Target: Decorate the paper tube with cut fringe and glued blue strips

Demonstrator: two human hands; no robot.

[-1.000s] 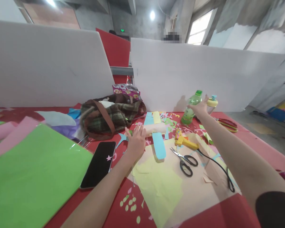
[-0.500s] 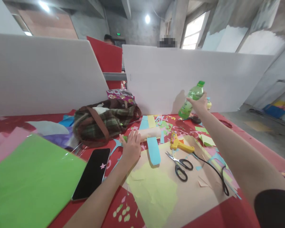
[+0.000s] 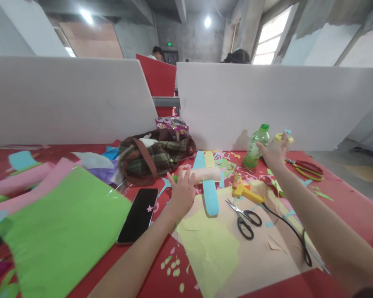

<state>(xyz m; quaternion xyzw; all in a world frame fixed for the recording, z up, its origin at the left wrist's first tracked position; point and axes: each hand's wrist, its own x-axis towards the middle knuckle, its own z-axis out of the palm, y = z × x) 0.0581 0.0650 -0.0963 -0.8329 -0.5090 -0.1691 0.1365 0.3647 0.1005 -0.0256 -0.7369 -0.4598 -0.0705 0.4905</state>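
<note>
My left hand (image 3: pixel 183 191) lies flat on the red table with its fingers spread, open, just left of a cream paper roll (image 3: pixel 207 174) that crosses a blue paper strip (image 3: pixel 210 200). My right hand (image 3: pixel 275 153) is stretched far out, fingers apart, between a green bottle (image 3: pixel 257 145) standing upright and a clear bottle with a yellow lid (image 3: pixel 282 138). The fingertips reach up to the yellow lid. The hand holds nothing that I can see.
Black scissors (image 3: pixel 245 215) and a yellow glue gun (image 3: pixel 245 191) with a black cord lie on brown paper. A phone (image 3: pixel 138 215), a large green sheet (image 3: pixel 65 231), a plaid bag (image 3: pixel 155 156), red-handled scissors (image 3: pixel 304 167) and white foam boards (image 3: pixel 251 103) surround the spot.
Half a second ago my right hand held the green bottle up; now the bottle stands on the table and the hand has let go. The left hand has stayed put.
</note>
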